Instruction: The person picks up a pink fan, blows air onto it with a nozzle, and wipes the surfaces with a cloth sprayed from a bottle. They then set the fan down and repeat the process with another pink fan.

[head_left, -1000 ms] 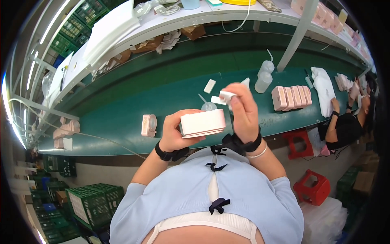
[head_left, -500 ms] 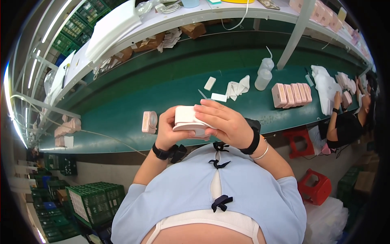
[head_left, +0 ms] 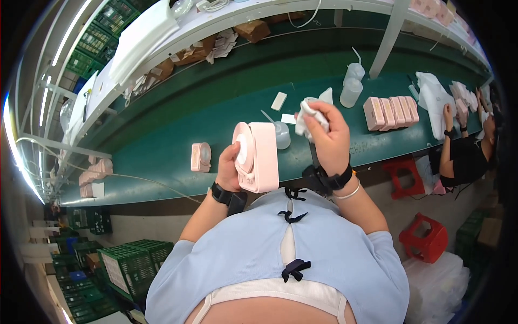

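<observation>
Upright in my left hand [head_left: 229,171] is a pale pink box-shaped device [head_left: 266,156]. A round disc with a white centre stands out from its left side, and my fingers wrap round that side. My right hand [head_left: 333,141] pinches a crumpled white cloth [head_left: 311,123], raised to the right of the device and apart from it. A clear squeeze bottle [head_left: 282,136] with a thin spout stands just behind the device, partly hidden by it. On the green bench to the left rests a similar pink device [head_left: 200,157].
Two small white blocks [head_left: 279,101] lie behind my hands. Squeeze bottles [head_left: 352,93] and a row of pink devices [head_left: 391,113] stand to the right. Beyond, a co-worker [head_left: 465,156] handles pink pieces. A white shelf [head_left: 259,19] overhangs the bench; red stools [head_left: 423,237] stand below.
My right hand has left the device, moved right and picked up the white cloth. The left hand has turned the device upright, showing its disc and pink side.
</observation>
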{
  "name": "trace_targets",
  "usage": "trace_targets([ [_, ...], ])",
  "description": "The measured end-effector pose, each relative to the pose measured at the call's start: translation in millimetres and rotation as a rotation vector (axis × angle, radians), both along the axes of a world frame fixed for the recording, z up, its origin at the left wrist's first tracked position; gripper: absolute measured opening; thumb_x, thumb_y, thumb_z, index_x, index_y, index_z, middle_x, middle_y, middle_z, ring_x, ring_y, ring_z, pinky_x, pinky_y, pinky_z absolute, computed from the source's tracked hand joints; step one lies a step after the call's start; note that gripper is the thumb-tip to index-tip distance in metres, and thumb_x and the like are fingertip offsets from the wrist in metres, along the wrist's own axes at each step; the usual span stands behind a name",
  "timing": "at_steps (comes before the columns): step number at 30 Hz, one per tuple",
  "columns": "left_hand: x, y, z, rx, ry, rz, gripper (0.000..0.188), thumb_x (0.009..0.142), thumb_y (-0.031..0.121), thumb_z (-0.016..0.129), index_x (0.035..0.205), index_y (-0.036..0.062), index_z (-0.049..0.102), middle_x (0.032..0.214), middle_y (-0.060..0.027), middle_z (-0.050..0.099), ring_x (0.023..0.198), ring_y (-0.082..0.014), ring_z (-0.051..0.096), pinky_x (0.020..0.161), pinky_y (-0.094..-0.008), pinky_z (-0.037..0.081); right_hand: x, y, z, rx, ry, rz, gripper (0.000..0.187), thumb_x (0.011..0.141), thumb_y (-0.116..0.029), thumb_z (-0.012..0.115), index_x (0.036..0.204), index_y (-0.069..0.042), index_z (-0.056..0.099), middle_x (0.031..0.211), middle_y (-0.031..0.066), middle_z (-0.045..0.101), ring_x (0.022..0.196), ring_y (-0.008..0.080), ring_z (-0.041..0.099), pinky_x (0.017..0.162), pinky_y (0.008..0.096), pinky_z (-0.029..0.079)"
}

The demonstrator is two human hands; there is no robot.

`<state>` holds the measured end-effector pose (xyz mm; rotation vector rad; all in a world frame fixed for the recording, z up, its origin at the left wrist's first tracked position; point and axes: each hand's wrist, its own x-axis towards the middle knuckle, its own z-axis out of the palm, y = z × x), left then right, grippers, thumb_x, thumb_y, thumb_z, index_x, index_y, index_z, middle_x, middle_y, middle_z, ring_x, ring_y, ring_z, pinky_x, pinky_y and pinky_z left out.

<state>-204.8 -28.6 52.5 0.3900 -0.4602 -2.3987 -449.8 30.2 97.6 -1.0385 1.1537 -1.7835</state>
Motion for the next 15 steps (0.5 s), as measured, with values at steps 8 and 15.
trace_targets([
  [8,-14,10,22,0.116,0.071,0.012,0.052,0.093,0.039,0.054,0.134,0.007,0.048,0.128,-0.014,0.058,0.114,-0.0289,0.059,0.096,-0.0431,0.05,45,-8,26,-0.465,0.704,0.266,0.055,0.09,-0.035,0.061,0.134,-0.005,0.05,0.138,0.0145,0.049,0.134,0.0338,0.039,0.11,0.0432,0.03],
  [15,-12,-5,30,0.014,0.151,0.032,0.049,0.098,0.044,0.044,0.136,0.0124,0.048,0.133,-0.0103,0.055,0.118,-0.0283,0.055,0.098,-0.0414,0.048,66,13,29,-0.581,0.987,0.255,0.044,0.088,-0.025,0.061,0.129,-0.009,0.057,0.136,0.0088,0.053,0.132,0.0273,0.043,0.11,0.042,0.032],
])
